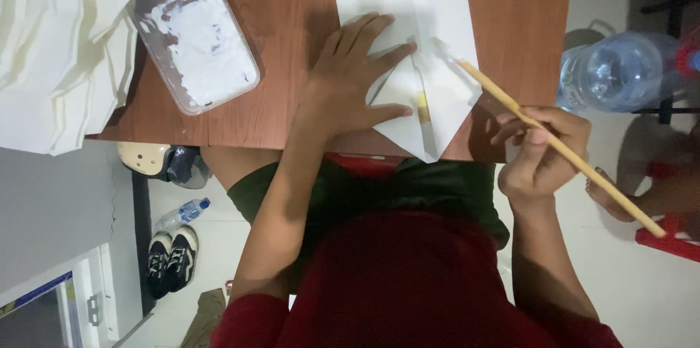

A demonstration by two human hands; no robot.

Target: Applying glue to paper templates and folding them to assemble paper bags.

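On the wooden table (277, 20) | my left hand (350, 78) lies flat, fingers spread, pressing the folded white paper (437, 93) at the near edge | my right hand (539, 155) grips a wooden brush (554, 147), tip on the paper | plastic tub of white paste (193, 34) sits well to the left.

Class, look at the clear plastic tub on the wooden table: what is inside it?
Inside the plastic tub lies a smeared layer of white paste, thick across most of the bottom, with bare patches at the edges. Whatever sits beneath the paste is covered.
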